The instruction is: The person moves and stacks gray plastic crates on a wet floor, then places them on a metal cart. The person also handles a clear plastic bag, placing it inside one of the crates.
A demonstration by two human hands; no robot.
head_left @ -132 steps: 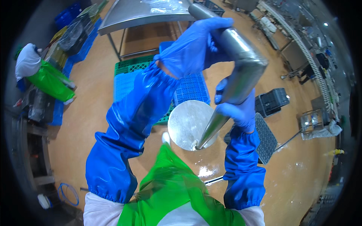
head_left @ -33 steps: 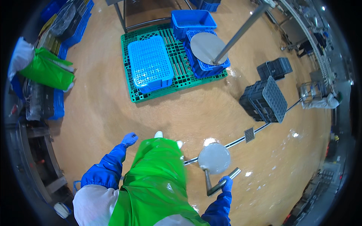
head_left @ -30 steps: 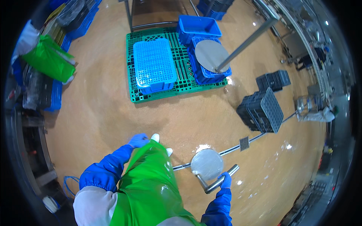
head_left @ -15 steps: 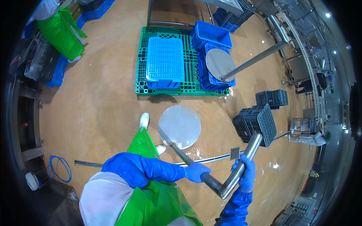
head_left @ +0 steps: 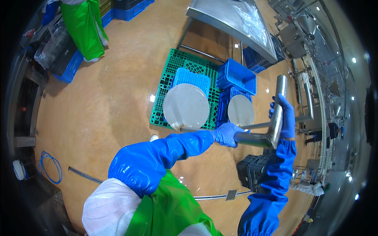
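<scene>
Because the round metal disc (head_left: pixel 186 105) is sitting out at the far end of its bent handle (head_left: pixel 255 139), the weight is probably calling for two holds set well apart. Seen from the head camera, the left hand (head_left: pixel 228 135) is clasping the run nearer the disc, and the right hand (head_left: pixel 287 118) is clasping the upright run beyond the corner, likely giving control over tilt. Both sets of fingers (head_left: pixel 282 101) are wrapping around metal. The left arm, in its blue sleeve (head_left: pixel 157 153), is crossing in front of the body, elbow bent and forearm nearly level; the right forearm is standing steeply upright. The disc is hiding part of a light-blue crate (head_left: pixel 193 80) on the green pallet (head_left: pixel 167 85); the view is not showing whether they are touching. Just to the right, a second disc (head_left: pixel 241 110) is lying over a darker blue crate (head_left: pixel 223 106), which is apparently supporting it.
</scene>
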